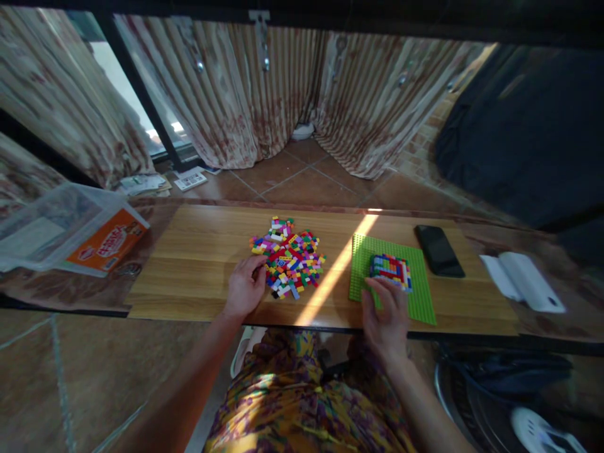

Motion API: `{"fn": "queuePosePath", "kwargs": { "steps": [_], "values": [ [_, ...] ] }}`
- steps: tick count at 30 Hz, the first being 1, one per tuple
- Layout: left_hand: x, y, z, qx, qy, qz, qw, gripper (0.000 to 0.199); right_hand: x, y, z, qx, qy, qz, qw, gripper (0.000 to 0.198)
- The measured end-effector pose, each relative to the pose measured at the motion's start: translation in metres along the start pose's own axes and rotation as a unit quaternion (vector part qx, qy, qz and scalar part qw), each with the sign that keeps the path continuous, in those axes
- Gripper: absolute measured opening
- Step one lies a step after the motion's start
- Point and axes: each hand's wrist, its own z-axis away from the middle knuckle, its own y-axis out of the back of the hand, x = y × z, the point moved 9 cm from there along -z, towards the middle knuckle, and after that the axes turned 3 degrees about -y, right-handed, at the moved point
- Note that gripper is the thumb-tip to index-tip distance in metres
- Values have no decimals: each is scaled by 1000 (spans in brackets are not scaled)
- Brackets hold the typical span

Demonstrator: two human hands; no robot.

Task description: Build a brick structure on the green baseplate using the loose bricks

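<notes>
A heap of small toy bricks in many colours point(295, 261) lies on the wooden tabletop. At the heap's left edge rests my left hand point(246, 286), its fingers curled in; whatever they may pinch is hidden. To the right is a green studded baseplate point(422, 302). On it stands a low block built of toy bricks point(391, 270), with red, white, blue and other colours. My right hand point(387, 311) is over the baseplate's near-left part, fingertips at the block's near side. Its thumb and fingers are apart, and no brick shows between them.
A black phone point(440, 250) lies right of the baseplate, with a white object point(531, 283) farther right. At the left is a clear plastic box point(61, 214) with an orange label. A strip of sunlight crosses the wooden board point(189, 270). Curtains point(226, 94) hang beyond.
</notes>
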Motion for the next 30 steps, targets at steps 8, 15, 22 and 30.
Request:
{"fn": "queuePosePath", "kwargs": {
  "steps": [8, 15, 22, 30],
  "values": [
    [-1, -1, 1, -1, 5, 1, 1000, 25, -81, -89, 29, -202, 81, -43, 975, 11],
    [1, 0, 0, -4, 3, -2, 1000, 24, -94, -102, 24, -163, 84, 17, 983, 9],
    [0, 0, 1, 2, -2, -2, 1000, 24, -80, -99, 24, -171, 55, 40, 983, 15],
    [0, 1, -1, 4, -9, -12, 1000, 25, -41, -90, 19, -254, -203, -125, 937, 22]
  ]
}}
